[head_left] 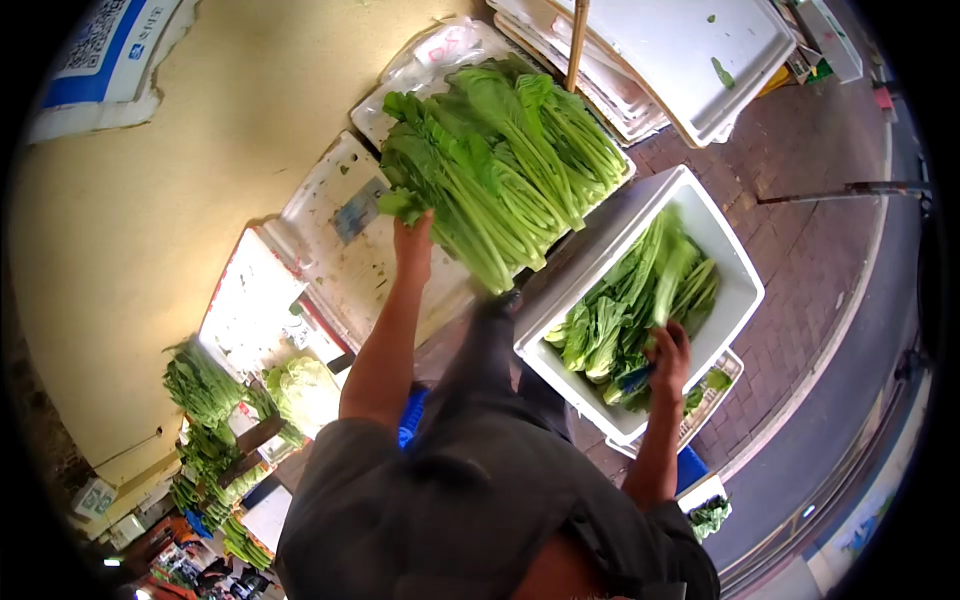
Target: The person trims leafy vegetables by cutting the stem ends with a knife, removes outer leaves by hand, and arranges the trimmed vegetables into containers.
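Observation:
Long leafy green vegetables (500, 150) lie side by side in a pile on a tray, leaves toward the wall and stems toward the front. At the near left edge of this pile, my left hand (413, 240) has its fingers against the leaves and partly hidden by them. A white foam box (735, 250) stands to the right with more greens (615, 320) inside. Over the box, my right hand (668, 358) is closed round the lower end of a bunch of greens (672, 265), which is blurred by motion.
An empty-looking stained white tray (400, 265) lies left of the pile. White trays (690, 50) are stacked at the top right beside a wooden pole (577, 45). More vegetables (205, 385) lie at the lower left. Brick paving (810, 250) runs along the right.

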The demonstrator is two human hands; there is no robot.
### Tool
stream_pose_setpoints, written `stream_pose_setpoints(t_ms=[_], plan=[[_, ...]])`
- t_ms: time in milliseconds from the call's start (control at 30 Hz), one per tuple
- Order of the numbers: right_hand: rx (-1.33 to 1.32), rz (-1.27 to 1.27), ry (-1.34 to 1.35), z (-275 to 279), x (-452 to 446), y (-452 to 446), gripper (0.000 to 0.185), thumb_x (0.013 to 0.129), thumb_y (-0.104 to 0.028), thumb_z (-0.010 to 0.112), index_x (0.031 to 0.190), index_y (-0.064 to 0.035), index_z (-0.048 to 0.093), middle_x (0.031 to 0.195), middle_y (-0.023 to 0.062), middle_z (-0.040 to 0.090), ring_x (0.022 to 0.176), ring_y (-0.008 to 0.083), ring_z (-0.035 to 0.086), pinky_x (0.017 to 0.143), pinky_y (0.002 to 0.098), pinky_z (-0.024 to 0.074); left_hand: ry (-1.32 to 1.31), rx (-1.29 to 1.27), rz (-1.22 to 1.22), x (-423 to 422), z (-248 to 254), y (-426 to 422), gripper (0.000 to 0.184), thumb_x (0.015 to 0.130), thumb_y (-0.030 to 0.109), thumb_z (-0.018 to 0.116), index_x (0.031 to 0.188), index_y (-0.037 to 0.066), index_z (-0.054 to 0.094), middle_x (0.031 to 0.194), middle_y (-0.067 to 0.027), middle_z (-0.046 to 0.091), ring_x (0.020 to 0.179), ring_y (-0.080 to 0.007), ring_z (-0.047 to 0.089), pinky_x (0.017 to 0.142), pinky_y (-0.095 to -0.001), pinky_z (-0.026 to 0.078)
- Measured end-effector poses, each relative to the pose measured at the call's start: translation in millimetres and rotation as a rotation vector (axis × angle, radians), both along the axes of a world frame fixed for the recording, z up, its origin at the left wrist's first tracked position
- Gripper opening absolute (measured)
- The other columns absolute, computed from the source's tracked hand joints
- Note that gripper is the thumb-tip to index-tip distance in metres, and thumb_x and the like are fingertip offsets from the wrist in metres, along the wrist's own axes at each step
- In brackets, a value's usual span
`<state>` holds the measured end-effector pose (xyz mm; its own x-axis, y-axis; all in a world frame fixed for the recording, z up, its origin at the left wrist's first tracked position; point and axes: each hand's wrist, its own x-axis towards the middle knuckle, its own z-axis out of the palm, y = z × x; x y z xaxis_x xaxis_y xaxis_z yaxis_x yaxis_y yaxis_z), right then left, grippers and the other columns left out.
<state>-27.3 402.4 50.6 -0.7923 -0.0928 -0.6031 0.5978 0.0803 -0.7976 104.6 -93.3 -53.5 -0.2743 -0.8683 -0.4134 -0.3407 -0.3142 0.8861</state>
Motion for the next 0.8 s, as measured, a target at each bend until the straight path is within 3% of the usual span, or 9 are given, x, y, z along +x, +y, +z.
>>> stream_pose_setpoints(t_ms=[67,167,267,333,467,533,633,733,800], plan=[[0.119,-0.052,0.162,-11,37,95,0.035,0.093,-0.02,0.069,0.122,-0.002,0.062,0.101,0.0071,0.064,0.072,0.0115,0.058,0.06,0.025,0.0484,0.025,-0.006,-0.034,-4,-1,0,0.079,0.096,0.035,0.07,0.154,-0.003,0.034,0.15,-0.0227,0.047,0.133,-0.0325,0.049,0.109,-0.041,0.04],[0.283,-0.431,0.058,-8,97,189,0.032,0.091,-0.018,0.07,0.121,-0.006,0.065,0.087,0.002,0.058,0.062,0.0078,0.046,0.054,0.0228,0.0417,0.031,-0.145,-0.164,-14,-30,-7,0.071,0.099,0.037,0.064,0.151,-0.005,0.038,0.146,-0.0275,0.05,0.131,-0.0384,0.052,0.107,-0.0422,0.042],[0.592,-0.424,-0.008,-34,163,265,0.018,0.091,-0.018,0.069,0.103,-0.005,0.068,0.078,0.0006,0.056,0.056,0.0107,0.046,0.045,0.026,0.0385,-0.16,0.005,-0.247,-39,46,20,0.078,0.098,0.038,0.066,0.156,0.001,0.029,0.149,-0.0259,0.047,0.134,-0.03,0.05,0.109,-0.0399,0.041],[0.749,-0.412,-0.178,-66,190,300,0.013,0.09,-0.018,0.069,0.092,-0.0051,0.067,0.073,0.0004,0.055,0.054,0.0129,0.048,0.041,0.0287,0.037,-0.129,-0.176,-0.264,-47,10,21,0.087,0.096,0.044,0.067,0.154,-0.007,0.028,0.148,-0.0329,0.046,0.138,-0.0413,0.046,0.112,-0.0426,0.039],[0.555,-0.428,-0.274,-103,182,265,0.014,0.089,-0.022,0.07,0.091,-0.0078,0.067,0.08,0.0023,0.057,0.064,0.0168,0.053,0.042,0.0361,0.0413,-0.221,-0.25,-0.271,-47,-1,18,0.09,0.094,0.049,0.068,0.151,-0.009,0.031,0.142,-0.0352,0.051,0.133,-0.047,0.051,0.109,-0.0444,0.043],[0.568,-0.165,-0.173,-98,155,214,0.022,0.091,-0.03,0.071,0.097,-0.0097,0.064,0.089,0.0012,0.059,0.065,0.014,0.052,0.046,0.0284,0.0422,-0.268,-0.058,-0.333,-28,21,3,0.084,0.095,0.05,0.068,0.15,-0.006,0.037,0.138,-0.0328,0.056,0.126,-0.0474,0.056,0.104,-0.0448,0.047],[0.505,-0.071,-0.03,-67,114,121,0.028,0.095,-0.028,0.069,0.109,-0.0033,0.066,0.089,-0.0011,0.06,0.066,0.0106,0.053,0.049,0.0263,0.0455,-0.174,-0.259,-0.343,7,38,-7,0.069,0.097,0.048,0.065,0.142,-0.002,0.048,0.132,-0.0286,0.062,0.115,-0.0444,0.063,0.095,-0.0437,0.052],[0.377,0.102,-0.003,-45,77,68,0.03,0.093,-0.025,0.072,0.116,-0.0065,0.068,0.094,-0.0018,0.062,0.071,0.0091,0.055,0.051,0.0264,0.0475,-0.037,-0.167,-0.076,33,29,-3,0.053,0.096,0.038,0.067,0.134,0.002,0.056,0.13,-0.0256,0.064,0.111,-0.0407,0.065,0.093,-0.0427,0.053],[0.365,0.174,0.059,-41,66,18,0.034,0.093,-0.026,0.073,0.12,-0.006,0.068,0.096,-0.0007,0.063,0.074,0.0087,0.056,0.053,0.0261,0.0481,-0.185,-0.335,-0.141,61,-21,4,0.049,0.093,0.028,0.068,0.133,0.002,0.058,0.128,-0.0238,0.065,0.112,-0.0388,0.065,0.094,-0.0428,0.053]])
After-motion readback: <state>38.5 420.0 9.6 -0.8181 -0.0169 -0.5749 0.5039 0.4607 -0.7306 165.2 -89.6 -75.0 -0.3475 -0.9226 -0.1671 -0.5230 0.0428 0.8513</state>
